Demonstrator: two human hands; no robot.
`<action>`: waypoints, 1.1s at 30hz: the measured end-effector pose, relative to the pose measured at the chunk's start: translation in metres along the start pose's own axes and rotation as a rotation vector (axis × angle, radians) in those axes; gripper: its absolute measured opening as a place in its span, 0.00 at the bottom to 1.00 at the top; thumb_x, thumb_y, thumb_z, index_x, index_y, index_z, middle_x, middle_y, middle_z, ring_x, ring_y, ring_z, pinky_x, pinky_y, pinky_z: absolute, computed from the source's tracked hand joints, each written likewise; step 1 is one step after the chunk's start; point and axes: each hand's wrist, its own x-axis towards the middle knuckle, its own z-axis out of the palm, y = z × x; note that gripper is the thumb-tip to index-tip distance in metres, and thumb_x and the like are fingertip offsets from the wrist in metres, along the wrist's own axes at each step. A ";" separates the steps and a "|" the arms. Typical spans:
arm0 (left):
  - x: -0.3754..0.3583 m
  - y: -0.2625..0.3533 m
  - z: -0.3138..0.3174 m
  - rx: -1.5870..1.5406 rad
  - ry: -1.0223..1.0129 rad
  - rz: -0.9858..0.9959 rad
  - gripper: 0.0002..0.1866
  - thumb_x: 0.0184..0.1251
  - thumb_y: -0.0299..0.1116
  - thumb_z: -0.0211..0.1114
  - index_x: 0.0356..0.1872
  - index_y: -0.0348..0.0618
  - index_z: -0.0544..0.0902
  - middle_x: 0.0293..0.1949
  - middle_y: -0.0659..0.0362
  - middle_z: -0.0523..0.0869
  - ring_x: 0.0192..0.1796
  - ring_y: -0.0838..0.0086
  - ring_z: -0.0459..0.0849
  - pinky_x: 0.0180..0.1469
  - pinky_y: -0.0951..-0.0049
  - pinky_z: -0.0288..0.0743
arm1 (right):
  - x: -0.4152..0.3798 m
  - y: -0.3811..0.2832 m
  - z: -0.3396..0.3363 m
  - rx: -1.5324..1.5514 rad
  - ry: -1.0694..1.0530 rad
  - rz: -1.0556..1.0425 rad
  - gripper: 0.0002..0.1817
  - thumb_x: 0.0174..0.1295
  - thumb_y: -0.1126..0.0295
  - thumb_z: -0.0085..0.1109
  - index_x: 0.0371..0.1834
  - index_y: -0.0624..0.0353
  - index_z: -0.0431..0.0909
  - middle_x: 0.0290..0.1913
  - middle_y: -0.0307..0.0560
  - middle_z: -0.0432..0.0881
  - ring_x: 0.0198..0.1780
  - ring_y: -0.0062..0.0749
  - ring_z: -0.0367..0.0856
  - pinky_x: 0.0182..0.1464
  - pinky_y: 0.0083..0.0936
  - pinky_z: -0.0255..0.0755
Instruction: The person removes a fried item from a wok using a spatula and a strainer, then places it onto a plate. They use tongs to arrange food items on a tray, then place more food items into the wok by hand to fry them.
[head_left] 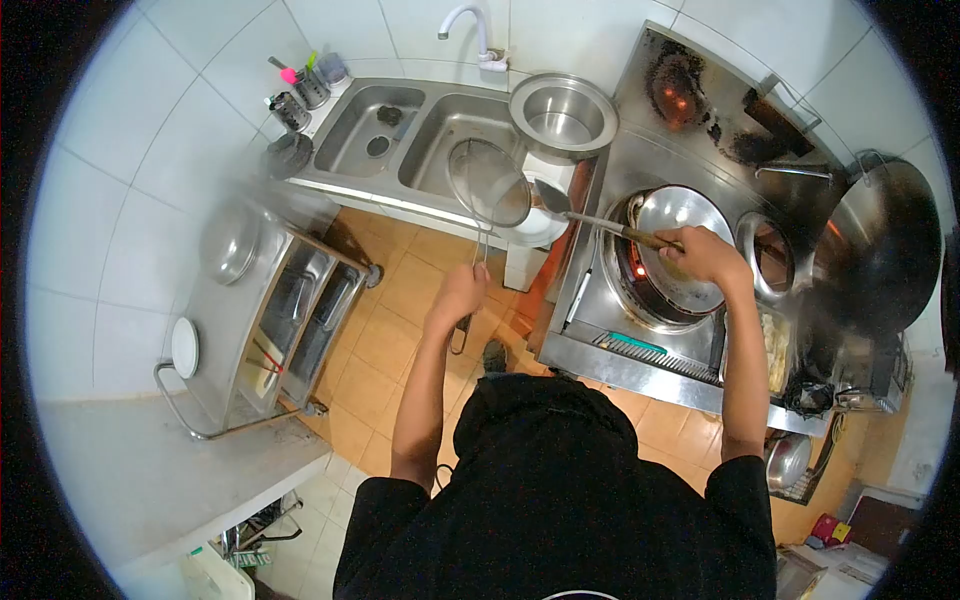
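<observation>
My left hand [460, 298] is closed around the handle of a round wire-mesh strainer [480, 175]. The strainer's mesh hangs by the front of the sink, partly over a white bowl [540, 232]. In my right hand [708, 257] is the wooden handle of a long metal wok spatula [600, 222]. Its dark head points left, beside the strainer's rim and above the bowl. Under my right hand a shiny metal wok [690, 205] sits on the stove burner, with a red glow at its left side. My forearm and hand hide part of the wok.
A double steel sink [345, 150] lies ahead, with a wide metal pot [560, 110] at its right end. Right of the burner stand a metal ring [768, 255] and a large dark wok [880, 245]. A steel trolley [215, 375] is on the left. A green-backed brush [637, 345] lies on the stove's front.
</observation>
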 end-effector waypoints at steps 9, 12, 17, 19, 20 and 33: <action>0.046 -0.007 0.004 0.144 0.019 0.102 0.22 0.74 0.40 0.47 0.31 0.29 0.80 0.23 0.38 0.81 0.26 0.51 0.84 0.34 0.55 0.77 | -0.007 0.007 0.008 0.161 -0.213 -0.047 0.22 0.67 0.58 0.56 0.62 0.52 0.76 0.53 0.60 0.82 0.54 0.51 0.81 0.58 0.34 0.70; 0.061 -0.014 0.003 0.233 0.048 0.192 0.22 0.74 0.39 0.47 0.32 0.28 0.80 0.24 0.37 0.81 0.28 0.50 0.85 0.37 0.55 0.77 | -0.004 0.005 0.005 0.170 -0.222 -0.027 0.22 0.67 0.58 0.56 0.62 0.52 0.76 0.53 0.60 0.82 0.54 0.51 0.81 0.58 0.34 0.70; 0.059 -0.010 -0.005 0.172 -0.017 0.043 0.21 0.72 0.38 0.49 0.33 0.26 0.80 0.29 0.33 0.82 0.34 0.44 0.85 0.39 0.53 0.77 | 0.004 -0.001 0.003 0.129 -0.233 0.005 0.22 0.67 0.58 0.56 0.62 0.53 0.76 0.53 0.60 0.82 0.54 0.54 0.80 0.58 0.35 0.70; 0.053 -0.010 -0.006 0.217 0.062 0.148 0.20 0.72 0.37 0.50 0.33 0.26 0.81 0.29 0.33 0.82 0.34 0.43 0.84 0.38 0.52 0.77 | 0.009 0.004 0.009 0.081 -0.165 0.008 0.21 0.67 0.60 0.56 0.62 0.53 0.76 0.53 0.60 0.81 0.55 0.54 0.80 0.59 0.36 0.70; 0.049 -0.010 -0.005 0.265 0.137 0.254 0.20 0.71 0.37 0.50 0.32 0.26 0.81 0.29 0.33 0.82 0.35 0.42 0.84 0.37 0.52 0.77 | 0.011 0.006 0.010 0.079 -0.164 0.005 0.21 0.67 0.60 0.56 0.62 0.53 0.76 0.53 0.60 0.81 0.55 0.54 0.80 0.59 0.36 0.70; -0.004 -0.006 -0.009 0.094 -0.074 0.026 0.16 0.74 0.36 0.49 0.34 0.32 0.78 0.18 0.51 0.78 0.15 0.68 0.80 0.21 0.65 0.74 | 0.017 0.027 0.031 0.105 -0.079 -0.052 0.22 0.66 0.62 0.57 0.62 0.54 0.76 0.54 0.59 0.81 0.56 0.54 0.79 0.59 0.36 0.70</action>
